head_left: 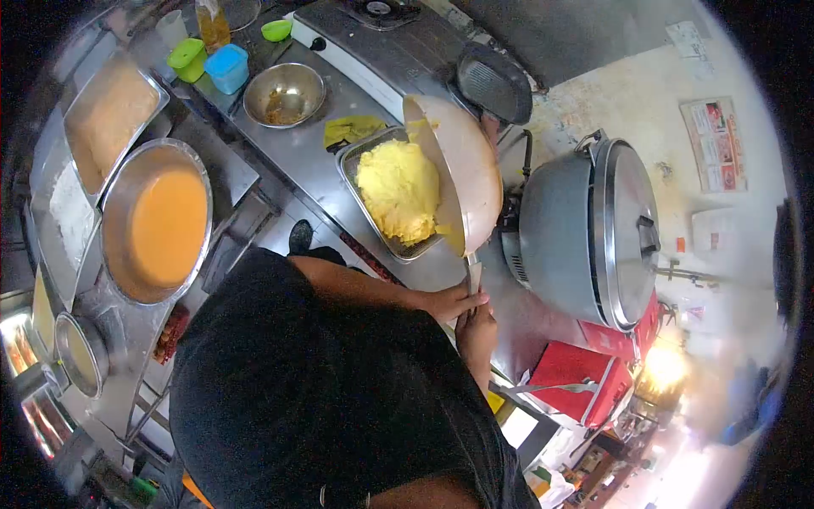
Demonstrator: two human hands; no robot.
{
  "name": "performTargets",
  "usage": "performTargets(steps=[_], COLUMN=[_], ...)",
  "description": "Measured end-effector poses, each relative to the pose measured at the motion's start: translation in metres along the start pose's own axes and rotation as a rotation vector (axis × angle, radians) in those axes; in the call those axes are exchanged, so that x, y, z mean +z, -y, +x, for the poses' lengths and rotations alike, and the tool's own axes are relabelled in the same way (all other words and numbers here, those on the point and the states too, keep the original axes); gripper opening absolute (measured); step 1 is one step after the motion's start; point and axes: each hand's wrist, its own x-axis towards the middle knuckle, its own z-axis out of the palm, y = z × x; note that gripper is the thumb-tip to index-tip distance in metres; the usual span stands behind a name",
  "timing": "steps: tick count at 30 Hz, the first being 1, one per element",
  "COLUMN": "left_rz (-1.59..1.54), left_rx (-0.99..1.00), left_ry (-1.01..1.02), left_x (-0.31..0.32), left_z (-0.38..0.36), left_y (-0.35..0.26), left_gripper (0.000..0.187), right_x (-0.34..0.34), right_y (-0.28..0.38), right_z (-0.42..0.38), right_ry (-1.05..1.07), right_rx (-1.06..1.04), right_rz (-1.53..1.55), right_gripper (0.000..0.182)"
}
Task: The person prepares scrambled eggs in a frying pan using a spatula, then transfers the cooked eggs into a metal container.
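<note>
Both hands are closed round the handle of a large pan, my left hand (454, 303) and my right hand (476, 335) close together. The wide pan (471, 174) is tilted on its side, its rim over a metal tray (348, 174). A heap of soft yellow mash (397, 188) fills much of that tray, and bits of it cling to the pan's rim. The pan hides the tray's far side.
A steel bowl (284, 95) and a yellow packet (352, 130) lie on the steel counter (292, 153). Beyond the pan stand a large lidded cooker (560, 229) and a red bag (572, 382). Behind are a basin of orange liquid (170, 225) and trays of powder (72, 212).
</note>
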Motion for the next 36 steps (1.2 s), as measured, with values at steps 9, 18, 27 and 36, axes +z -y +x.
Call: performTargets(steps=[9,18,27,36], left_rz=[0.167,0.423,0.169,0.519], left_rx=[-0.066,0.030,-0.179,-0.228], left_ry=[0.031,0.041,-0.148,-0.448], left_x=[0.001,-0.007,-0.028,-0.048], left_z=[-0.006,-0.015,-0.020,-0.066], left_y=[0.011,-0.021,-0.118,-0.206], left_gripper=[0.026,0.047,0.022,0.020], right_x=[-0.010,0.000,0.035,0.050], right_y=[0.010,0.024,0.057,0.154], right_z=[-0.015,-0.009,0.026,0.046], right_ry=[-0.010,-0.175,-0.053,0.216], right_rx=[0.056,-0.046,-0.170,-0.498], right_rz=[-0.023,0.337,0.719,1.247], right_gripper=[0.049,0.027,0.057,0.066])
